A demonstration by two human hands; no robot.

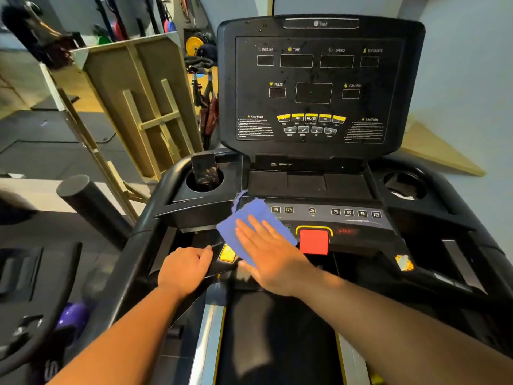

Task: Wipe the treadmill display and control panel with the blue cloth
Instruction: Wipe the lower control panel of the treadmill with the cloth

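Pressing flat on the blue cloth (251, 226), the right hand (270, 254) lies open with its fingers (249, 232) spread and released, pinning the cloth against the left part of the control panel (361, 226) rather than gripping it. The cloth covers the panel just left of the red stop button (314, 241), and its frayed upper corner reaches toward the left cup holder (205, 184), where a dark phone (205, 169) stands upright. A yellow button (227, 254) shows at the cloth's lower left edge, between the two hands. The left hand (184, 269) is clenched over the black bar (216, 269) along the near left edge of the console; how far the fingers wrap beneath it cannot be made out. Above, the treadmill display (319, 87) stands tilted back, dark, its windows labelled for incline, time, speed, distance, pulse and calorie, with specks that look like dust or droplets. The right cup holder (405, 187) holds something pale, too unclear to name.
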